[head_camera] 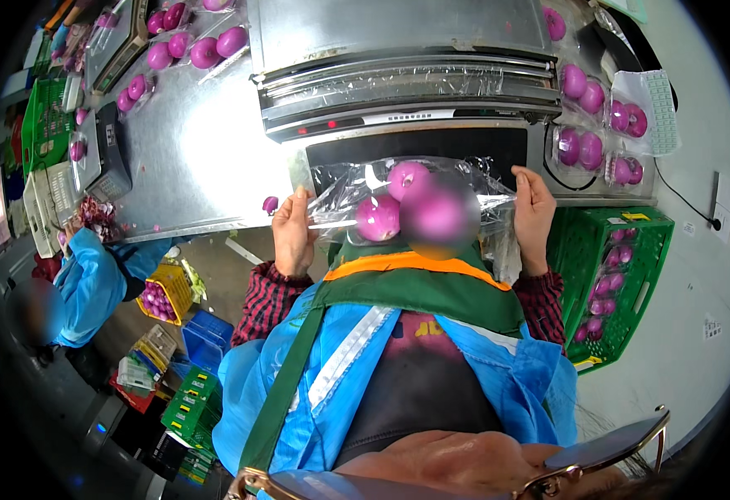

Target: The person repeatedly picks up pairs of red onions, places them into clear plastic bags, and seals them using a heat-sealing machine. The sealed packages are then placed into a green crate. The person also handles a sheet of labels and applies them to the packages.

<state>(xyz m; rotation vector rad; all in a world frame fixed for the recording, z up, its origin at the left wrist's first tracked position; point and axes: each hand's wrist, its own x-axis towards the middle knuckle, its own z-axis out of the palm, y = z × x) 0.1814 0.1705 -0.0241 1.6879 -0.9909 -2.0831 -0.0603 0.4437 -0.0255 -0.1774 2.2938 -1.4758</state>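
Clear plastic film is stretched between my two hands over a pack of red onions close in front of my apron. My left hand pinches the film's left edge between thumb and fingers. On the other side my right hand grips the gathered right edge. Part of the pack is blurred, so I cannot tell how many onions it holds. Just beyond the film lies the black plate of a film-wrapping machine, with a roll of film behind it and red lights on its front.
Wrapped onion packs stand at the right; more lie at the table's far left near scales. A green crate with packs is below right. A co-worker in blue is at the left, beside a yellow basket of onions.
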